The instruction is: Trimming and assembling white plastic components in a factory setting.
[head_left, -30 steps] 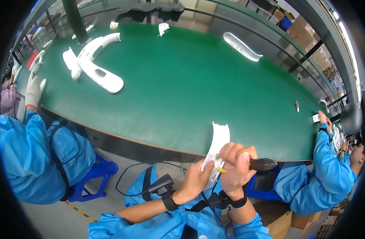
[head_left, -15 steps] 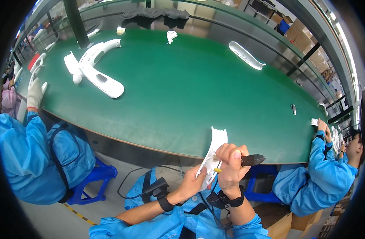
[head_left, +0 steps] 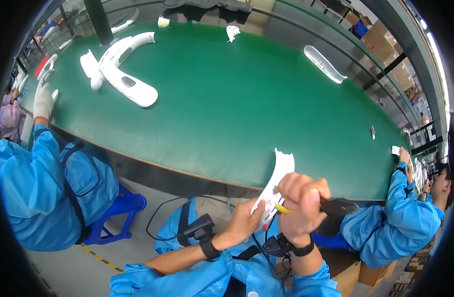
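Note:
My left hand (head_left: 244,221) grips the lower part of a curved white plastic shell (head_left: 284,165) at the table's front edge. The shell is tilted, its upper end over the green surface. My right hand (head_left: 302,205) is closed around a dark-handled tool (head_left: 338,206), held against or just over the shell's right side. A yellow piece (head_left: 282,209) of the tool sticks out from the fist toward the shell. The dark end is blurred, and the fingers hide where the tool meets the shell.
White curved shells (head_left: 134,91) lie crossed on the green table (head_left: 212,119) at left. Another shell (head_left: 325,64) and a small white part (head_left: 233,33) lie farther back. Co-workers in blue sit left (head_left: 53,198) and right (head_left: 385,213). A blue stool (head_left: 119,218) stands at left.
My right fist and the tool have moved right, and the tool's dark end is now blurred. The shell and my left hand have shifted slightly right. The whole view has tilted a little.

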`<state>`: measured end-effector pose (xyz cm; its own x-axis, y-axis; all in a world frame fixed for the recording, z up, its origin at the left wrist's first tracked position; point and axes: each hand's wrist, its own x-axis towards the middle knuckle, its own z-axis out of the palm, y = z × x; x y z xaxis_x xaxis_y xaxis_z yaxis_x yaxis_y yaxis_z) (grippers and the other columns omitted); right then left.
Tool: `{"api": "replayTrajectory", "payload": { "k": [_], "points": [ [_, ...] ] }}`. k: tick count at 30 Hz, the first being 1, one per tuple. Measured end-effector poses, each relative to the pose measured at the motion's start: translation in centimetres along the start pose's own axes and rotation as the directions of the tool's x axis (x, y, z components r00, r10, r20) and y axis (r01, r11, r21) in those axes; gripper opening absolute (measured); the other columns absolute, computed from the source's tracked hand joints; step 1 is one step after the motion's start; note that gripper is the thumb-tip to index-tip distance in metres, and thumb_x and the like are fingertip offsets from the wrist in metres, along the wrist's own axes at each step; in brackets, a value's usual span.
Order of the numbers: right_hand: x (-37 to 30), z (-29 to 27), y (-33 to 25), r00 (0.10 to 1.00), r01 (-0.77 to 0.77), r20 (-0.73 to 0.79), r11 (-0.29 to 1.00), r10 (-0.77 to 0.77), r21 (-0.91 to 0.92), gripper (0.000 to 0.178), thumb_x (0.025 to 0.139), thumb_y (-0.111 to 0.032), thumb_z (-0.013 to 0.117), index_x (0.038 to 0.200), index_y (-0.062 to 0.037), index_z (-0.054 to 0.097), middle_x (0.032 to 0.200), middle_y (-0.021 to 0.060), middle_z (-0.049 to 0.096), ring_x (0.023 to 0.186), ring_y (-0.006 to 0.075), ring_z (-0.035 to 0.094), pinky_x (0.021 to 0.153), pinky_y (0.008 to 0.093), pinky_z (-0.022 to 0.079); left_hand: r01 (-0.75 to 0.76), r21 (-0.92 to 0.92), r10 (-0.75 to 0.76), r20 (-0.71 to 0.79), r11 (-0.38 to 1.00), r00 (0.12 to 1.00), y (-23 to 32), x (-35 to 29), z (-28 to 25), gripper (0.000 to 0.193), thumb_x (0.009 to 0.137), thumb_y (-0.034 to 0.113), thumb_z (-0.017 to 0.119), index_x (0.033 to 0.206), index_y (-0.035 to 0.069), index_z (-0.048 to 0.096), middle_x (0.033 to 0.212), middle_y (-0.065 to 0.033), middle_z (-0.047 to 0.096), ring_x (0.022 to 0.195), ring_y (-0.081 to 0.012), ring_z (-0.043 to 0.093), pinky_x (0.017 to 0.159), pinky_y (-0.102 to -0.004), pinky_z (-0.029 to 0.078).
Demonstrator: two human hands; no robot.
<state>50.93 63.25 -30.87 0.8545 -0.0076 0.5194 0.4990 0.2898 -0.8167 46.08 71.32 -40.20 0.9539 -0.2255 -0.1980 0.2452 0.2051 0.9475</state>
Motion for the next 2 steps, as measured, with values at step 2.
{"api": "replayTrajectory", "payload": {
  "k": [2],
  "points": [
    [-1.2,-0.9,2.2,0.993,-0.115,-0.048,0.932,0.105,-0.343,0.025,0.090,-0.023,0.046,0.073,-0.0078,0.036,0.056,0.0039,0.038,0.050,0.0126,0.032,0.049,0.0305,0.031,0.023,0.021,-0.023,-0.002,1.000,1.000,0.1,0.3,0.0,0.030,0.095,0.026,0.043,0.092,0.000,0.058,0.067,0.0030,0.053,0.063,-0.0035,0.043,0.052,-0.0231,0.038]
  ]
}}
